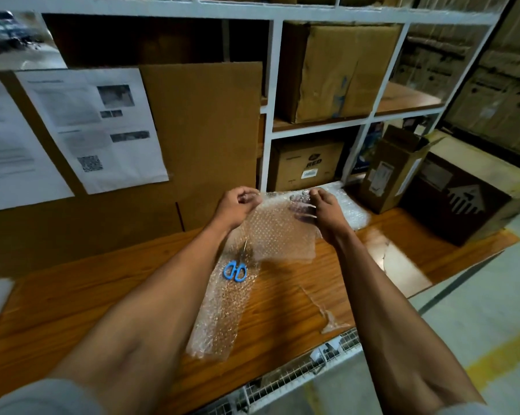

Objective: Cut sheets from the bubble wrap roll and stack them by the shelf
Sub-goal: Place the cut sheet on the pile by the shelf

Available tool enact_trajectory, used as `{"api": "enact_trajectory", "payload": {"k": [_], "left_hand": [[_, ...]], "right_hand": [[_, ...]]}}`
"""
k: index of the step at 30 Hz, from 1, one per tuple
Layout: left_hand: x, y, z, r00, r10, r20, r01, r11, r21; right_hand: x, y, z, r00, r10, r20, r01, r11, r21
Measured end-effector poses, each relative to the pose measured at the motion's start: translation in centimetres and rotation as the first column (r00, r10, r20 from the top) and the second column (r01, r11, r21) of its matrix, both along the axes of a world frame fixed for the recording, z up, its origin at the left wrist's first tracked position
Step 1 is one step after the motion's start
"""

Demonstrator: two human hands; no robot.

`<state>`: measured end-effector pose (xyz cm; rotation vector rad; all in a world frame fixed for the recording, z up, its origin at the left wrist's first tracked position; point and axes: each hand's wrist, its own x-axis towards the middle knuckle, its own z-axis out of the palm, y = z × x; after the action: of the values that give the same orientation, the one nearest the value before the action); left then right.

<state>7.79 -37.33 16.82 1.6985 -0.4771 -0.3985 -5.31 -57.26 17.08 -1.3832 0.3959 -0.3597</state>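
Bubble wrap sheet (278, 232) hangs between my hands above the counter (103, 283), near the shelf (270, 127). My left hand (237, 205) pinches one top corner, my right hand (321, 208) the other, fingers curled over the edge. It seems nearly weightless, limp and slick, so I judge corner grips keep it flat. Scissors (236, 266) lie on the strip (222, 310) below.

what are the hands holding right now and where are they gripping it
Both the left hand and right hand pinch a cut bubble wrap sheet at its far corners.
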Motion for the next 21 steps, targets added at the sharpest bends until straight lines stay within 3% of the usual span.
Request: {"api": "enact_trajectory", "payload": {"k": [5,12,18,21], "left_hand": [[0.6,0.5,0.1,0.999,-0.004,-0.043,0.002,0.999,-0.042],[1.0,0.6,0.1,0.998,-0.038,-0.056,0.033,0.996,-0.089],[1.3,0.4,0.0,0.993,-0.087,-0.076,0.081,0.994,-0.080],[1.4,0.2,0.4,0.992,-0.097,-0.081,0.093,0.994,-0.054]], "right_hand": [[0.1,0.6,0.4,1.000,0.005,0.000,-0.005,1.000,-0.007],[0.0,0.3,-0.2,0.997,0.009,-0.074,-0.030,0.957,-0.288],[1.0,1.2,-0.3,0.973,0.033,-0.229,-0.175,0.753,-0.634],[1.5,0.3,-0.7,0.986,-0.027,-0.167,-0.086,0.769,-0.634]]}}
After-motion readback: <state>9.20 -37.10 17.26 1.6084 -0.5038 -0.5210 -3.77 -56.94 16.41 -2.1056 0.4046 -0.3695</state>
